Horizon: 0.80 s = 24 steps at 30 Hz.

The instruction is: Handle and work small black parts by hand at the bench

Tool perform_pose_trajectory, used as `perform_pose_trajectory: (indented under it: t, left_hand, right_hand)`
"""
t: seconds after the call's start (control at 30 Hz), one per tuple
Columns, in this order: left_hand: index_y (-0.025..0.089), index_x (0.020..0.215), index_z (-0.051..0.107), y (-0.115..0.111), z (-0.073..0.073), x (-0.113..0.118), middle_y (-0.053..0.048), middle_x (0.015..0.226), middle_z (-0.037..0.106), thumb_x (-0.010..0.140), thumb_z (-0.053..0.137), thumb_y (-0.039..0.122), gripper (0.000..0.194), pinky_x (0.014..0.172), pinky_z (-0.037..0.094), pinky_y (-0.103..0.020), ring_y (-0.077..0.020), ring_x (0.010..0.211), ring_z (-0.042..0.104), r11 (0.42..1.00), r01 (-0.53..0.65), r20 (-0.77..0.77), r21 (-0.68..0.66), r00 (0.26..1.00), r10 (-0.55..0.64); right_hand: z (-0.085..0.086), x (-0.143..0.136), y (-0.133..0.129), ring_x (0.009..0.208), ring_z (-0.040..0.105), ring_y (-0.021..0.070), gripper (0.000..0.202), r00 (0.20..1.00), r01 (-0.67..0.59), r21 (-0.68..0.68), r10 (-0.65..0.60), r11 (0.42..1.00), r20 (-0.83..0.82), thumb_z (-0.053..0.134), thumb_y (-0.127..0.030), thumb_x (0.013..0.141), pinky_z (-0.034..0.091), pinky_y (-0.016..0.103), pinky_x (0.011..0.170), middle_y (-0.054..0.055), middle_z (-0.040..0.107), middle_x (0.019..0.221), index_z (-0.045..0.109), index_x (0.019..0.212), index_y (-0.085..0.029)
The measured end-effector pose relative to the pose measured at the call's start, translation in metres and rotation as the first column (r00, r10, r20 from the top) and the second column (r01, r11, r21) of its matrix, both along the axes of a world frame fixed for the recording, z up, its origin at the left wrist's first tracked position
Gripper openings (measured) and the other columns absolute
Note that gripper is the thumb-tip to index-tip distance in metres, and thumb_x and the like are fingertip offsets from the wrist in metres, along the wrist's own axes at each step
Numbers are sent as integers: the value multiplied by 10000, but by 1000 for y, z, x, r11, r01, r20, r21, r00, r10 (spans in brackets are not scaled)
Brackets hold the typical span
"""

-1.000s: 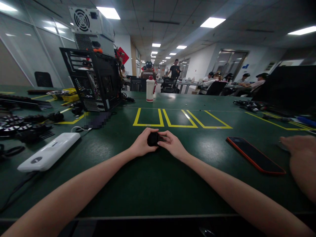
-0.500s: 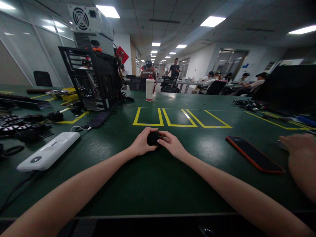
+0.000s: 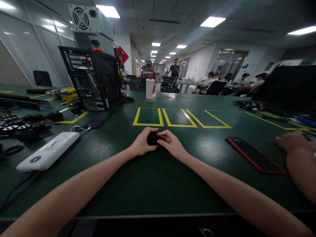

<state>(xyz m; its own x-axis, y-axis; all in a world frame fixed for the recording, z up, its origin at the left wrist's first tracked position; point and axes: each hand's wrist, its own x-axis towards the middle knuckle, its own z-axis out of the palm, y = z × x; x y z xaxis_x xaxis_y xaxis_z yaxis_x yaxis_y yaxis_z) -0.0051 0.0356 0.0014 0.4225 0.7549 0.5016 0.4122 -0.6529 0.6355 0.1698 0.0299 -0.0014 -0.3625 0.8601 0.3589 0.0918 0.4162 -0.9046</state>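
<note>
Left hand: The left hand (image 3: pixel 142 143) is curling round a small black object (image 3: pixel 151 138), holding it from the left with thumb below and fingers above.
Right hand: The right hand (image 3: pixel 172 141) is meeting the object's right edge in a narrow pinch of thumb and fingers; the exact contact is being hidden by the fingertips.
Black object: It is sitting between the two hands, over the middle of the green table (image 3: pixel 158 187), just on the near side of the yellow tape outlines (image 3: pixel 148 124); its shape is being largely covered.
Right of the hands: A phone (image 3: pixel 255 154) with an orange-red rim is lying at a slant, dark screen up. Beyond it, at the edge of view, a co-worker's hand (image 3: pixel 296 141) is reaching over the table; its grip cannot be told.
Left of the hands: A white power bank (image 3: pixel 49 151) is lying flat, a white cable (image 3: pixel 78 127) running from its far end and a dark cord (image 3: pixel 21 187) trailing from its near end.
Far side: A white cup (image 3: pixel 149 90) with a red top is standing upright, well apart from the hands, while a black computer case (image 3: pixel 107 82) is standing to its left.
</note>
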Motion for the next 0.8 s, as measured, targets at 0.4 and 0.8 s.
perform_pose_trajectory:
  t: [0.4, 0.8]
  left_hand:
    - [214, 1154, 400, 0, -1, -1, -67, 1110, 484, 608, 665, 174, 609, 819, 439, -390, -237, 1005, 500, 1000, -7, -16, 7, 1000, 7]
    - [210, 1148, 404, 1, -2, -1, -77, 1113, 479, 606, 667, 165, 604, 839, 426, -399, -238, 1012, 494, 1000, 8, -6, 20, 1000, -8]
  right_hand:
    - [1, -1, -1, 966, 573, 166, 256, 997, -48, -80, 43, 996, -61, 605, -220, 709, 459, 348, 867, 19, 568, 987, 508, 946, -210]
    - [-2, 0, 4, 1042, 534, 176, 325, 1000, -27, -71, 26, 997, -15, 559, -212, 742, 408, 367, 936, 45, 546, 1097, 503, 1062, -214]
